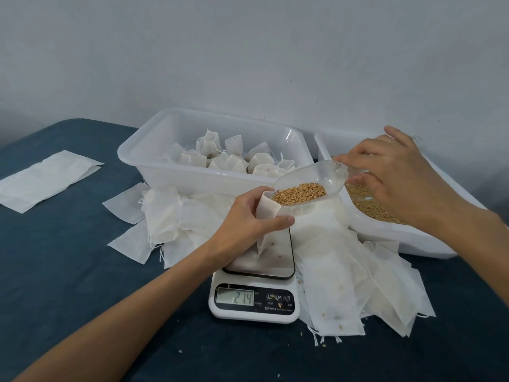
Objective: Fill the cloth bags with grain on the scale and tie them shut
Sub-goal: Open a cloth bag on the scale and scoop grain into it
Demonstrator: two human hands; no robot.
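While my left hand (242, 216) holds the cloth bag (271, 230) upright on the scale (254, 301), my right hand (391, 177) pinches the clear scoop (311, 183) by its handle. The scoop's lip touches the bag's open mouth, tilting down leftward. The bag is white, thin and mostly slack.

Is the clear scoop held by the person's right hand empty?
No: the scoop, held by the right hand, carries grain at its mouth over the bag.
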